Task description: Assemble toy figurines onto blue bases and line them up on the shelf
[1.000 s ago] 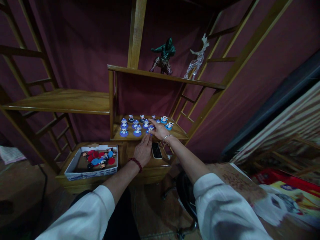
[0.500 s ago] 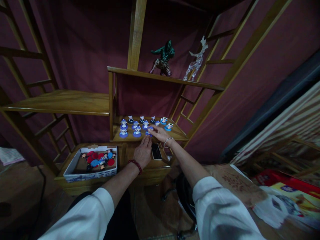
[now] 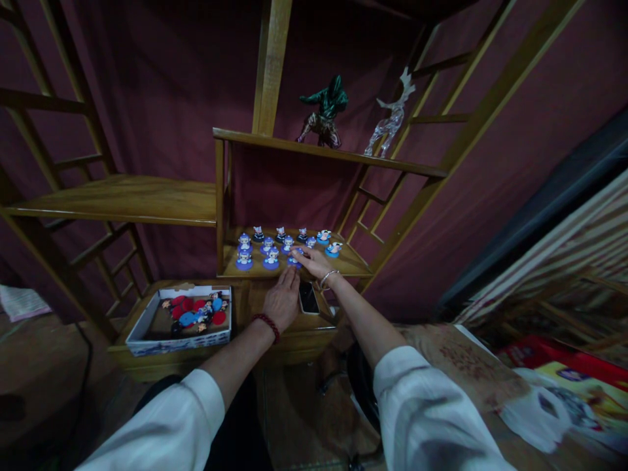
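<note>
Small purple-based figurines stand in rows on the low shelf, among them a front-row figurine [image 3: 271, 258] and one at the left end [image 3: 244, 260]. My right hand [image 3: 316, 264] is closed around a purple figurine [image 3: 294, 260] at the front right, its thumb and fingers partly hiding it. Just below, my left hand [image 3: 282, 302] reaches to the shelf's front edge, palm down and fingers stretched out, with nothing seen in it. The left fingertips are close to that figurine's base; whether they touch it I cannot tell.
Black-based figurines [image 3: 280, 233] and blue-based figurines [image 3: 333, 249] stand behind and to the right. A phone [image 3: 309, 298] lies beside my left hand. The cardboard box [image 3: 179, 346] at left holds several red and blue pieces. Above are a green-and-bronze statue [image 3: 324, 112] and a clear deer [image 3: 390, 121].
The view has shifted slightly. My right hand stays on the same purple figurine and my left hand keeps its place at the shelf edge.
</note>
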Demonstrator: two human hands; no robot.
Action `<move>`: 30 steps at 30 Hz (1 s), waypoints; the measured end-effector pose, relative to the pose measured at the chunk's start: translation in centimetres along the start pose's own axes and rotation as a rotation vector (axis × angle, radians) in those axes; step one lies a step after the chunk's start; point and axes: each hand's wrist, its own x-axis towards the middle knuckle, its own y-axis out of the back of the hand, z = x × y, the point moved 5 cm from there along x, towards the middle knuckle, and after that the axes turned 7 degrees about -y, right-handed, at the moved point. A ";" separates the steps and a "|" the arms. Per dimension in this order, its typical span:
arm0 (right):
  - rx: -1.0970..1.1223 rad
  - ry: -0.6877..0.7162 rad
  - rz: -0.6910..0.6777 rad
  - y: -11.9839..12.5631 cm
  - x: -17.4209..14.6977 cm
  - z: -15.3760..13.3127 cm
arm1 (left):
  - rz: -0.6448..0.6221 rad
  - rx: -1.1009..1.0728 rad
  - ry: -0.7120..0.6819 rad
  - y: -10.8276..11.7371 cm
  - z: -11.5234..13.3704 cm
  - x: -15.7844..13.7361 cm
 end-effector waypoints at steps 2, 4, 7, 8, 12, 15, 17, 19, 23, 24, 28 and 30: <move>0.013 -0.002 -0.002 -0.1 0.0 0.0 | -0.002 -0.004 0.000 0.0 0.0 0.0; 0.030 -0.008 -0.007 -0.1 0.0 0.0 | -0.003 -0.007 0.001 0.0 0.0 0.0; 0.041 -0.007 -0.002 -0.2 -0.1 -0.2 | -0.005 -0.008 0.003 0.1 0.0 0.0; 0.040 -0.007 0.005 -0.1 -0.1 -0.2 | -0.008 -0.008 0.003 0.1 0.0 0.0; 0.024 -0.008 0.019 -0.1 -0.2 -0.2 | -0.022 -0.005 0.014 0.0 0.1 0.0; 0.023 -0.011 0.014 -0.2 -0.2 -0.2 | -0.022 -0.003 0.012 -0.2 0.0 0.0; 0.019 -0.015 0.019 -0.3 -0.1 -0.1 | -0.020 0.003 0.012 -0.2 0.1 0.0; -0.001 -0.018 0.029 -0.3 -0.1 0.1 | -0.019 0.011 0.014 -0.2 0.1 0.0; -0.057 -0.012 0.050 -0.2 0.0 0.3 | -0.014 0.005 0.007 0.0 0.2 0.0; -0.068 -0.008 0.054 -0.2 0.0 0.3 | -0.015 0.002 0.008 0.0 0.2 0.0; -0.076 0.005 0.058 -0.1 -0.1 0.3 | -0.029 0.007 0.018 0.0 0.1 0.0; -0.068 0.009 0.065 -0.1 0.0 0.3 | -0.031 0.012 0.017 0.0 0.1 0.0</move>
